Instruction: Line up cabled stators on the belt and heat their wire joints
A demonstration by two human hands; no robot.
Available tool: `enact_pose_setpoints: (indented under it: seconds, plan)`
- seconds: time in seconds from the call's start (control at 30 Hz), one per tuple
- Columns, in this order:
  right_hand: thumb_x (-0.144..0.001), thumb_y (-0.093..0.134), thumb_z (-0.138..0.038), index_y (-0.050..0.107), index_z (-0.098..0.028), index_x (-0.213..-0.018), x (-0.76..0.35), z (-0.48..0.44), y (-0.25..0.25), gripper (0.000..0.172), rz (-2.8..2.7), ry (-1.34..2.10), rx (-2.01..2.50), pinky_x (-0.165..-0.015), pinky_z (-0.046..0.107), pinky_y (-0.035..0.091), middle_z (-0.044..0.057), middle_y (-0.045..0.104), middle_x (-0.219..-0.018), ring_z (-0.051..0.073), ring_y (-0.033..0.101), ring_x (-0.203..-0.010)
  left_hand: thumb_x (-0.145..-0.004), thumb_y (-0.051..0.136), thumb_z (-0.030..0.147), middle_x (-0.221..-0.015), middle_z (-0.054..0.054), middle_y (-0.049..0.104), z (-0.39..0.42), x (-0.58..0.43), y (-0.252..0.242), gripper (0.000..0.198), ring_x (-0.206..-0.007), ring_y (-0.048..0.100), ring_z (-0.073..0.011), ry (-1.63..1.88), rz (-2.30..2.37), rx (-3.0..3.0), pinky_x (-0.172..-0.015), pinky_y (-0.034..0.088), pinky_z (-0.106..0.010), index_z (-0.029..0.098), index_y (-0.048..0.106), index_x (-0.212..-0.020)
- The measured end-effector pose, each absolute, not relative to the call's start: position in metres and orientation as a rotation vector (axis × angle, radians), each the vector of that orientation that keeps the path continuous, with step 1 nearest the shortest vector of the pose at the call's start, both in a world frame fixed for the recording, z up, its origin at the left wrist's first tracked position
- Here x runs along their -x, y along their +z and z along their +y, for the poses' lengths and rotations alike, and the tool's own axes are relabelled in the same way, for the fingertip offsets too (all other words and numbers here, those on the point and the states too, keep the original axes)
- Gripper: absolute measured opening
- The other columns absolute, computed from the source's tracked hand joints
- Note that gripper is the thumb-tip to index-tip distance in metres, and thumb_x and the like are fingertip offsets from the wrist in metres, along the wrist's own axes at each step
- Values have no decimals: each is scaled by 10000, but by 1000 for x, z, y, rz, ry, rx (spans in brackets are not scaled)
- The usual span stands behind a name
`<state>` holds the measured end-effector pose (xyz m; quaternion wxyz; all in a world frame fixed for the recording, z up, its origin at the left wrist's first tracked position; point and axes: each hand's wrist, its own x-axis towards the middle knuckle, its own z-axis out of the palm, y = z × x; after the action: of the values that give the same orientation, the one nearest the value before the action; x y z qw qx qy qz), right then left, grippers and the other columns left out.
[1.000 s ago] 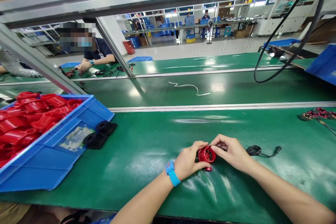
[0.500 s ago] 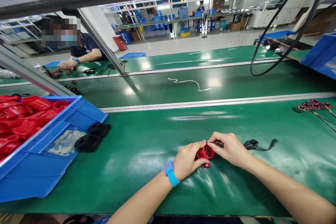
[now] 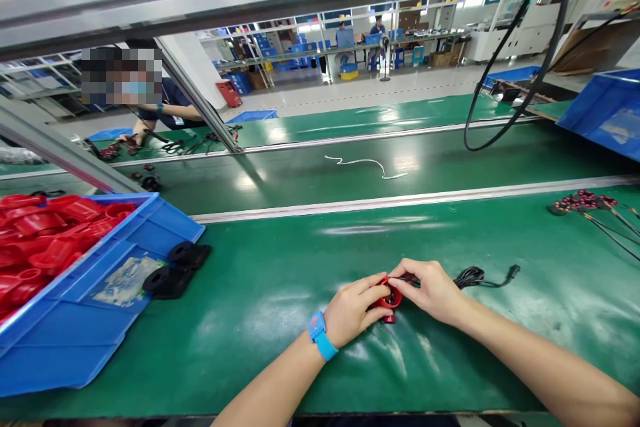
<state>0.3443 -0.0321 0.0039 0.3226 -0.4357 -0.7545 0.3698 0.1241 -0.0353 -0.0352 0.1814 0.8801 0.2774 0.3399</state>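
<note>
On the green bench mat, a round red plastic housing [image 3: 393, 301] stands with its opening up and dark parts inside. My left hand [image 3: 351, 307] is closed around its left side, one finger reaching over the opening. At the housing's rim, my right hand [image 3: 434, 290] pinches a thin black cable [image 3: 411, 278]. The cable's coiled bundle [image 3: 470, 276] lies just right of that hand, ending in a connector [image 3: 513, 272]. My fingers partly hide the housing and where the cable meets it.
At the left, a blue bin [image 3: 65, 347] holds many red plastic parts [image 3: 47, 233], with black parts [image 3: 173, 273] beside it. Small wired parts [image 3: 583, 201] lie at the right. A black cable loop [image 3: 520, 107] hangs overhead. Across the line, a co-worker's hand [image 3: 137, 133] handles parts.
My left finger has moved over the housing's opening, and my right fingers remain pinched at its rim. The view has shifted slightly. The co-worker's arms have moved.
</note>
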Motion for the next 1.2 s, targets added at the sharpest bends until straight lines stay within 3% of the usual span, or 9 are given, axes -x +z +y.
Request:
enact_pose_setpoints:
  seconds: [0.23, 0.4, 0.63, 0.87, 1.07, 1.2]
  plan:
    - [-950, 575, -293, 675, -215, -902, -343, -35, 3, 136, -1979, 959, 1103, -688, 229, 488, -7, 713, -848, 128, 656, -745, -965, 560, 410, -1241, -85, 623, -37, -123, -26, 234, -1061, 660, -195, 830, 820, -2552, -906, 583, -311, 226, 666, -1063]
    - [-956, 576, -295, 677, -218, -915, -343, -37, 2, 133, -1972, 973, 1089, -689, 229, 498, -6, 710, -847, 129, 658, -749, -972, 544, 431, -1238, -81, 619, -38, -122, -25, 316, -1074, 647, -183, 820, 816, -2508, -908, 574, -300, 231, 598, -1210]
    - [-959, 575, -306, 677, -225, -920, -343, -39, 2, 137, -2003, 922, 1093, -697, 237, 498, -8, 713, -868, 133, 659, -762, -956, 584, 364, -1227, -67, 566, -38, -120, -24, 170, -1035, 621, -186, 734, 822, -2580, -873, 559, -295, 251, 678, -1043]
    - [-976, 544, -307, 675, -228, -931, -345, -38, -3, 159, -2050, 848, 1076, -699, 249, 504, -8, 708, -876, 133, 659, -765, -964, 548, 352, -1247, -71, 526, -39, -123, -16, 171, -951, 612, -179, 450, 882, -2811, -752, 560, -267, 268, 696, -968]
    - [-996, 523, -300, 669, -228, -989, -346, -37, -1, 163, -2090, 844, 1038, -746, 269, 532, 22, 714, -936, 156, 671, -826, -975, 534, 428, -1178, -81, 574, -38, -120, -19, 281, -961, 627, -170, 661, 850, -2676, -818, 562, -265, 239, 645, -1152]
    - [-1010, 504, -291, 658, -223, -1038, -348, -36, -1, 171, -2115, 827, 1000, -785, 281, 542, 37, 715, -969, 164, 674, -865, -996, 495, 403, -1233, -86, 558, -38, -119, -17, 255, -971, 625, -175, 587, 823, -2748, -797, 560, -261, 243, 677, -1076]
